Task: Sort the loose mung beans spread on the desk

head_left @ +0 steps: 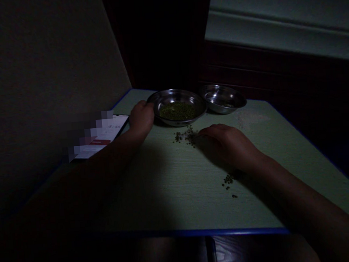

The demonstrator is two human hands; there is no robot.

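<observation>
Pale green table point(143, 199), blue-edged: a steel bowl point(199, 112) and a second steel bowl point(224, 109) are set at the far end, loose mung beans point(185, 136) are scattered mid-top, a smartphone point(113, 132) is laid at left.

The screen of the phone point(101, 134) was pixelated, its text unreadable. The fingers of the left hand point(142, 118) were hidden behind the rim of the steel bowl point(186, 96). The fingertips of the right hand point(224, 145) were lost in shadow beside the small heap of green beans point(184, 136), whose single grains were too small to make out. The contents of the second bowl point(223, 98) were too dim to tell. The left forearm point(112, 152) faded into darkness, and the right forearm point(305, 201) ran off the picture's lower edge.
</observation>
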